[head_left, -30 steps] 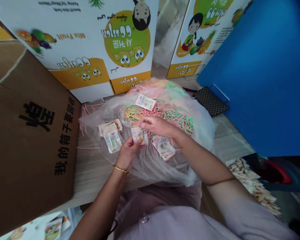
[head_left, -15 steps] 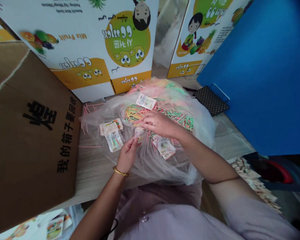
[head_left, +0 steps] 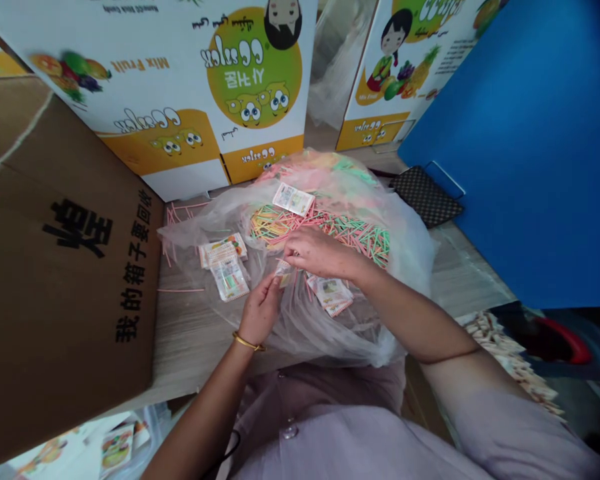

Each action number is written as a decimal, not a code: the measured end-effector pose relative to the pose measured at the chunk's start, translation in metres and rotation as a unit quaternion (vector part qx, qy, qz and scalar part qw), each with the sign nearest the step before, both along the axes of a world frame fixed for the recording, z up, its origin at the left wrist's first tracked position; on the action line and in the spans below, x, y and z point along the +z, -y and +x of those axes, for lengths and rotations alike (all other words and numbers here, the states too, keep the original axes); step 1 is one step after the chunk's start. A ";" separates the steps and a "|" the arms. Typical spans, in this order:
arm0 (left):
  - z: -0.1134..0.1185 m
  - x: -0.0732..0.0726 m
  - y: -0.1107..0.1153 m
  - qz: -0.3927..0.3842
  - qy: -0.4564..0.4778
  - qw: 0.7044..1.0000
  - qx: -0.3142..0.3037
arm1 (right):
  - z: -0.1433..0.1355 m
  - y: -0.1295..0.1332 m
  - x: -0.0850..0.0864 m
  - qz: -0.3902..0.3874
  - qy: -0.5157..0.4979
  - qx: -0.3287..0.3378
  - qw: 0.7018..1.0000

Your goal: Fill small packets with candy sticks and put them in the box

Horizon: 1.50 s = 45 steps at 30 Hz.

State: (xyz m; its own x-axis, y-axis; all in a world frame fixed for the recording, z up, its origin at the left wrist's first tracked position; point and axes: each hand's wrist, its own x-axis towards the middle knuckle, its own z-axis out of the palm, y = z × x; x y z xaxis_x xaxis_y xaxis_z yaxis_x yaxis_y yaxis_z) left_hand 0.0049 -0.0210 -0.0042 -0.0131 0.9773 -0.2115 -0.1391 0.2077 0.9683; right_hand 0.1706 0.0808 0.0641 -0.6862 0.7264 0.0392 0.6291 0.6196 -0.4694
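Note:
My left hand (head_left: 261, 305), with a gold bracelet at the wrist, pinches a small packet (head_left: 283, 272) by its lower edge. Right at the packet's top, my right hand (head_left: 316, 252) has its fingers closed; what they hold is too small to make out. Both hands are over a clear plastic bag (head_left: 410, 240) full of thin pink, green and yellow sticks (head_left: 357, 233). One packet (head_left: 293, 199) lies on the sticks behind my right hand. More packets lie in a pile on the left (head_left: 229, 277) and another pile on the right (head_left: 331, 293).
A brown carton (head_left: 80, 280) stands at the left and a printed white carton (head_left: 155, 87) behind the bag. To the right are a blue panel (head_left: 535, 153) and a dark checked pouch (head_left: 425, 197). A few pink sticks lie loose on the table (head_left: 180, 340).
My left hand has moved slightly right and the packet in it now sits closer under my right fingers. The view has shifted a little.

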 end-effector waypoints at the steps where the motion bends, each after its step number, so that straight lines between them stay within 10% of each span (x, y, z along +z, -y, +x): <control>1: 0.000 -0.001 0.000 -0.018 0.028 0.999 0.007 | -0.001 -0.001 0.001 0.008 -0.008 -0.015 1.000; 9: -0.002 0.009 0.003 -0.096 0.157 0.983 0.012 | 0.009 -0.007 0.019 0.141 -0.161 -0.256 0.943; 15: -0.006 0.000 0.004 -0.100 0.109 0.989 0.023 | -0.003 0.009 -0.004 -0.181 -0.125 -0.021 0.975; 20: -0.028 -0.003 0.019 0.016 -0.078 0.986 0.148 | -0.034 0.011 -0.020 -0.151 -0.119 -0.028 0.981; 23: -0.049 -0.006 0.037 0.129 -0.292 0.901 0.294 | -0.065 0.010 -0.026 -0.161 -0.101 -0.025 0.981; 29: -0.057 -0.022 0.055 0.197 -0.492 0.846 0.064 | -0.107 0.004 -0.034 -0.098 -0.072 -0.012 0.992; 36: -0.054 -0.031 0.052 0.177 -0.529 0.828 0.051 | 0.012 0.015 -0.014 0.025 0.008 -0.217 0.976; 40: -0.057 -0.032 0.047 0.197 -0.562 0.801 0.056 | 0.072 0.059 -0.042 0.112 0.131 -0.273 0.946; 45: -0.047 -0.021 0.036 0.236 -0.599 0.765 0.026 | 0.083 0.089 -0.084 0.090 0.117 -0.280 0.949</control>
